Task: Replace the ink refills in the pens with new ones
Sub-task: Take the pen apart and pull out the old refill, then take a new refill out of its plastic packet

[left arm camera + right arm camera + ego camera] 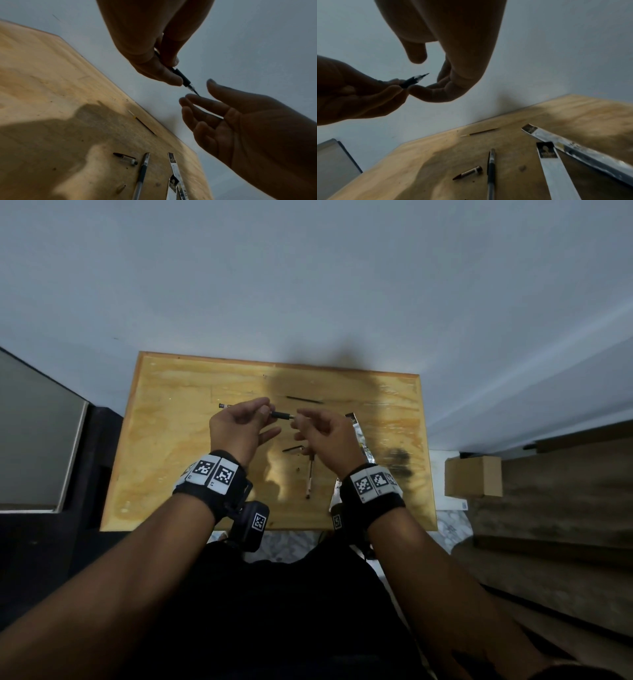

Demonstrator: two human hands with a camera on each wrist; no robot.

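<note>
My left hand (263, 410) pinches a black pen (282, 416) above the wooden table (164, 446), tip pointing right. My right hand (301, 422) hovers at the tip with relaxed, parted fingers and holds nothing. In the left wrist view the pen (183, 78) sticks out of the left hand (163, 70), its point just at a fingertip of the right hand (205, 105). The right wrist view shows the pen tip (419, 77) between the right thumb and fingers, which are apart. A thin refill (303, 399) lies at the back.
On the table lie a short pen piece (293, 449), a second pen barrel (310, 479) and silvery refill packaging (359, 436) to the right. A wall stands right behind the table. A cardboard box (472, 475) sits on the floor at right.
</note>
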